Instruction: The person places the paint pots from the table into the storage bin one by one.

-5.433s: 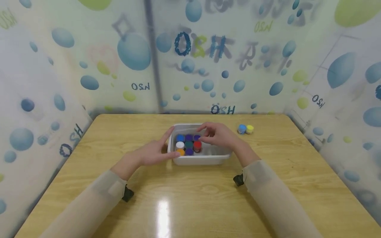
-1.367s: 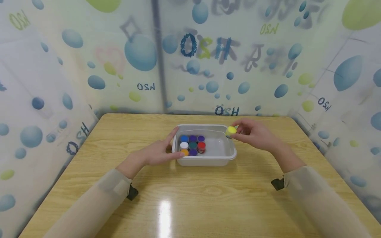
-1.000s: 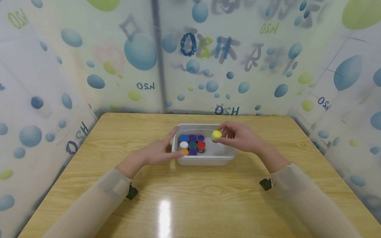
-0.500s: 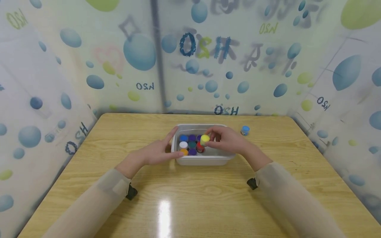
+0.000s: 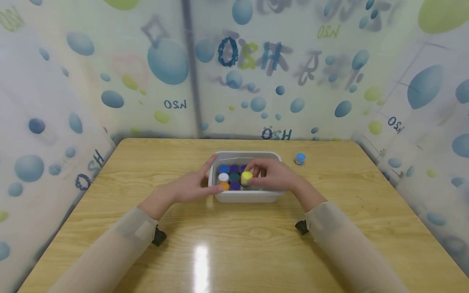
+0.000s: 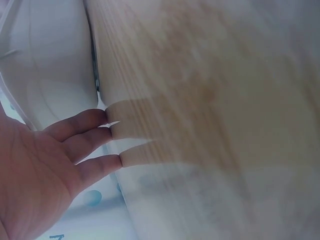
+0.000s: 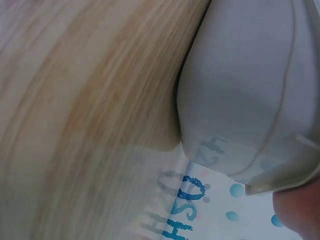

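A small paint pot with a yellow lid [image 5: 246,178] is pinched between the thumb and fingers of my right hand [image 5: 271,174], inside the white plastic tub [image 5: 247,197]. It is over the spot of the red-lidded pot, which it hides. Several other pots stand in rows at the tub's left: blue [image 5: 224,168], white [image 5: 223,177], orange [image 5: 224,186], green and purple lids. My left hand [image 5: 188,187] rests at the tub's left end, thumb and index finger spread along its rim. In the left wrist view, the other fingers of the left hand [image 6: 55,165] reach straight down to the table.
One blue-lidded pot [image 5: 300,158] stands on the wooden table [image 5: 249,244], behind and right of the tub. A patterned wall [image 5: 234,101] rises behind the table, with more on both sides. The right wrist view shows mostly the tub's outer side [image 7: 235,90].
Earlier the yellow-lidded pot stood beside the blue one on the table. My right hand has brought it left into the tub and lowered it. My left hand has stayed at the rim.
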Motion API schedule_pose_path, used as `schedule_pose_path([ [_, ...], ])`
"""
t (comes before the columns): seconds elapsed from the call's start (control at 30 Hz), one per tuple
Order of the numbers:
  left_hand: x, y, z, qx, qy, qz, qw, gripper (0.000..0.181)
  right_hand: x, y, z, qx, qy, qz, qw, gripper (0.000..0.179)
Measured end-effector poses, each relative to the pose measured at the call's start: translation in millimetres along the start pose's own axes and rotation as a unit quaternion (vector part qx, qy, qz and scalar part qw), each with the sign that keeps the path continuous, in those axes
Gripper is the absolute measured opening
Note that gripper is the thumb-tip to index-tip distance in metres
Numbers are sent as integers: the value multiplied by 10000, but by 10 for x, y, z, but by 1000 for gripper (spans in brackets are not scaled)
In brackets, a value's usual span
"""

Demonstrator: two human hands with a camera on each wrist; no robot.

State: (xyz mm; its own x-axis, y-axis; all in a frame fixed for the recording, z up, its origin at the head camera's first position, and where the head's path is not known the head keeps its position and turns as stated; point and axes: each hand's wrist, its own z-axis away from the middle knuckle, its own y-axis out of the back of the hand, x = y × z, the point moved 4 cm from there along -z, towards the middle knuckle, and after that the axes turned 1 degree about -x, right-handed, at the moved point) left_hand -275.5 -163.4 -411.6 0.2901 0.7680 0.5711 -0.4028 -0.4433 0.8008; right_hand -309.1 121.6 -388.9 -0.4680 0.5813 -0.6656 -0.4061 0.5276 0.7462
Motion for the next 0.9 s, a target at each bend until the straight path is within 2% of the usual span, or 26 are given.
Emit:
schedule_pose_path([
  [0.17, -4, 16, 7, 10, 1, -23, 10000, 115, -12, -15, -23, -233, -127, 285, 9992, 29],
  [0.47, -5, 23, 12, 3, -116, 82, 9999, 114, -21, -36, -36, -589, -169, 377, 9974, 26],
  [0.9, 0, -2, -3, -43, -48, 9, 10000, 114, -8, -62, -39, -785, -378, 864, 9924, 24],
])
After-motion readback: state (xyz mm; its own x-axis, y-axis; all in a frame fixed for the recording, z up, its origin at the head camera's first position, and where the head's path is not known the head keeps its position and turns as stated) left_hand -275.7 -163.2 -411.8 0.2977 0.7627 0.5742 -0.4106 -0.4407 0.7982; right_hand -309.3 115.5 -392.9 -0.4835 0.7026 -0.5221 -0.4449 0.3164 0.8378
